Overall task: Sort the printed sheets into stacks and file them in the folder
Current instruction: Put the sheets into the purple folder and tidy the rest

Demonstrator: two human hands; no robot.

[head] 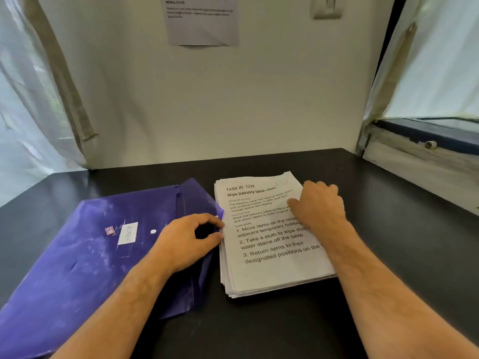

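We see our left hand (188, 239) and right hand (320, 203) bare, both forearms uncovered, no sleeves, rings, or watch visible.

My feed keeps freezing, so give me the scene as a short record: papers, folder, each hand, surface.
papers: one stack of printed sheets on the table, top sheet headed "TASK ID: 1228, Wipe balcony table clean"
folder: purple snap-button folder lying flat, left of the stack, flap toward it
left hand: thumb and fingers curled at the stack's left edge, seemingly pinching sheets, wrist over the folder
right hand: resting on the top sheet's right side, fingers curled
surface: black table
background: printed notice on the wall
sorting: no separate stacks yet
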